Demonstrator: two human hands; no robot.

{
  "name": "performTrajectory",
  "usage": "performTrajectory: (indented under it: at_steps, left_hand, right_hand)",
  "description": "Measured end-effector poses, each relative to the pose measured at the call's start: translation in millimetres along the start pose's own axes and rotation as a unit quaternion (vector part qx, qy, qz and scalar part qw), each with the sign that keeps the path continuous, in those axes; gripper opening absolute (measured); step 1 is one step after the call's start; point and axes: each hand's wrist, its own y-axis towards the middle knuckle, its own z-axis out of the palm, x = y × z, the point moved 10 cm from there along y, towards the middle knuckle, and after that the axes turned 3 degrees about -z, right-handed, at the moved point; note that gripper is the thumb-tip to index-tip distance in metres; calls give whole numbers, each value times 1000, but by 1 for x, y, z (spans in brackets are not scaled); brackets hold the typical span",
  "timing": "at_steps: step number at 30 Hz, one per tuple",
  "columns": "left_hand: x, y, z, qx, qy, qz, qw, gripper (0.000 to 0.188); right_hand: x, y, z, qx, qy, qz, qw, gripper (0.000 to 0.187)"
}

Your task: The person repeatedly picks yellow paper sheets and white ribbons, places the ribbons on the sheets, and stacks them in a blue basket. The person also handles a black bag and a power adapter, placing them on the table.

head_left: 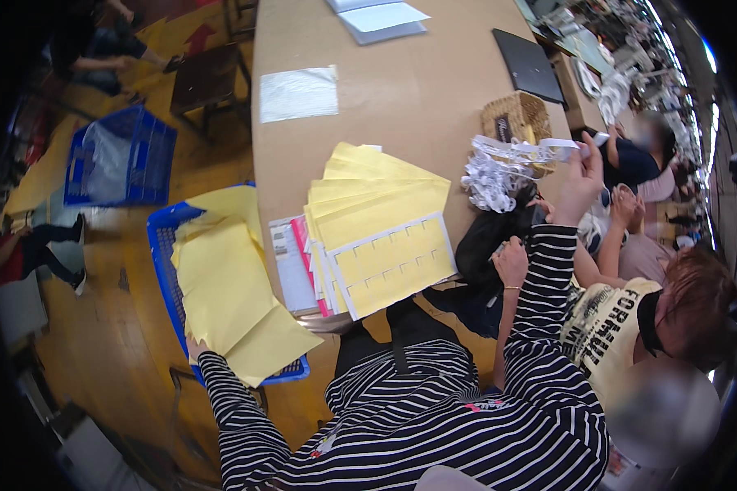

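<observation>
My right hand point(579, 186) is raised over the right side of the table, its fingertips pinching a white strip point(558, 143). The strip leads toward a tangled heap of white strips point(493, 182) by a wicker basket point(512, 114). At lower left, my left hand point(195, 348) is closed at the edge of large yellow sheets point(225, 278); its fingers are partly hidden. Those sheets lie in a blue plastic basket point(162, 250) beside the table. In front of me, a fanned stack of yellow sheets point(385, 192) has a white-bordered sheet with printed marks point(395, 266) on top.
The brown table point(385, 90) also carries a clear plastic packet point(298, 94), a black flat case point(529, 64) and white papers point(381, 18). Close on my right sit co-workers, one in a cream shirt point(630, 315). Another blue crate point(121, 155) and a dark stool point(209, 82) stand left.
</observation>
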Motion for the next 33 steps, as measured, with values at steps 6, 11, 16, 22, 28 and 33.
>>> performTrajectory:
  at_steps: [6, 11, 16, 22, 28, 33]
  left_hand:
    - [-136, -42, 23, -80, 31, 91, 992, 59]
    - [-253, -170, 167, 158, -58, 277, 946, 58]
    - [-316, -277, 247, 198, 60, 238, 949, 94]
    - [-325, -258, 249, 149, 198, 59, 967, 114]
    - [-341, -286, 247, 157, 201, 154, 955, 119]
    - [-356, -292, 233, 135, 215, 149, 956, 103]
  right_hand:
    - [-101, -48, 37, 119, -234, 66, 963, 65]
    - [-180, -122, 75, 254, -438, 239, 829, 101]
    - [-193, -138, 90, 257, -408, 288, 827, 91]
    - [-179, -120, 78, 211, -299, 221, 904, 51]
    - [-154, -124, 74, 180, -255, 218, 925, 42]
    - [-112, -105, 76, 139, -228, 200, 943, 32]
